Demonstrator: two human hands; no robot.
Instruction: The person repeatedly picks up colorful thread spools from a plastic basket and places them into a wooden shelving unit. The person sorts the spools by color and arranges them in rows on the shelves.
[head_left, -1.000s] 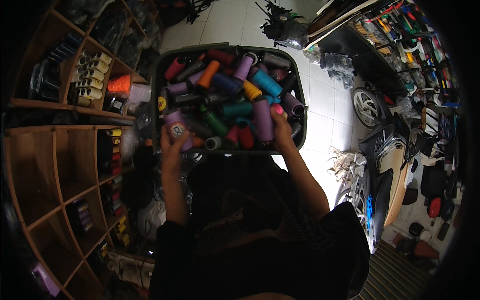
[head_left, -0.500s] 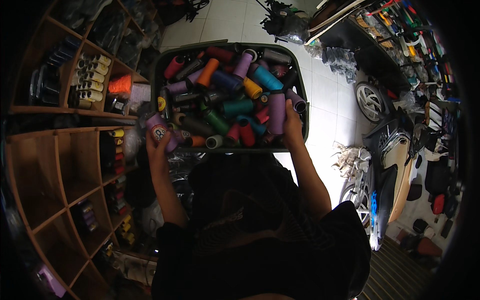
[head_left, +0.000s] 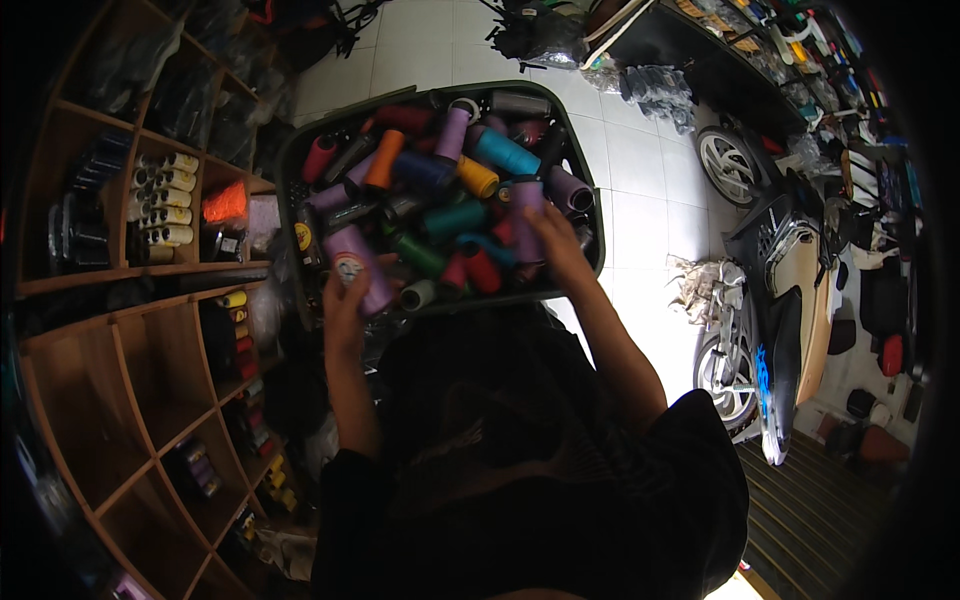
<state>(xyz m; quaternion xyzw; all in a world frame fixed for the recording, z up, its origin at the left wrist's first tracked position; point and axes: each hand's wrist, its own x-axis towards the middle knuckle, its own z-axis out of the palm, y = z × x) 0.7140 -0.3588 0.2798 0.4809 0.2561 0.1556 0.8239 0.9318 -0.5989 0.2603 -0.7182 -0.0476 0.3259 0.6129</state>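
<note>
A dark rectangular basket (head_left: 592, 262) in front of me is heaped with thread spools in many colours. My left hand (head_left: 345, 300) is closed round a purple thread spool (head_left: 352, 258) with a round label, held tilted over the basket's near left corner. Near the right side, my right hand (head_left: 552, 240) grips another purple thread spool (head_left: 527, 215), which stands nearly upright above the heap. Close by lie a yellow spool (head_left: 477, 178), a teal spool (head_left: 455, 217), a red spool (head_left: 482, 270) and a light blue spool (head_left: 507, 152). The right fingertips are partly hidden behind the spool.
Wooden cubby shelves (head_left: 130, 395) line the left, some holding spools, among them white-labelled ones (head_left: 168, 208) and an orange bundle (head_left: 225, 203). To the right a motorbike (head_left: 780, 300) stands on white tiles (head_left: 640, 235). Plastic-wrapped goods (head_left: 655, 95) lie beyond the basket.
My left hand has brought its purple spool rightward, from the basket's left edge to over its near corner. The right hand has shifted its spool slightly left; the whole view has turned a little.
</note>
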